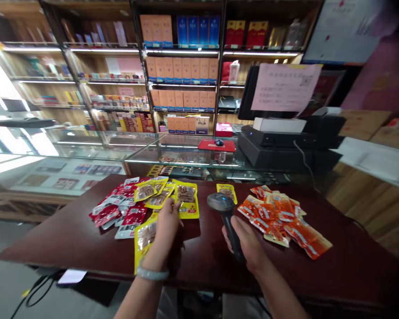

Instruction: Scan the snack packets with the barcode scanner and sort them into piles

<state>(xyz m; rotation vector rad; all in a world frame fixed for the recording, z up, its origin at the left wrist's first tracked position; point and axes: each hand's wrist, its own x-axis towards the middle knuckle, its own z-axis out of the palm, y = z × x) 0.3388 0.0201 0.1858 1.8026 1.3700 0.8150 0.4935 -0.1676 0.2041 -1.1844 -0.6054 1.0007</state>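
Observation:
In my right hand (244, 241) is a dark handheld barcode scanner (221, 203), its head pointing up and away from me; the fingers wrap round its handle. My left hand (168, 226), with a pale bracelet on the wrist, has its fingers curled closed at the edge of a yellow snack packet (187, 197) with a clear window. Another yellow packet (145, 237) lies partly under that forearm, and more yellow packets (145, 190) overlap the pile of red and white packets (133, 217) on the left. One yellow packet (226, 191) lies just beyond the scanner.
Orange snack packets (279, 212) are heaped to the right on the dark wooden table (199, 252). Behind it stand a glass counter (182, 146), a monitor with a pink paper sheet (284, 88) and a black cash drawer (269, 153). Shelves of boxes (186, 68) line the wall.

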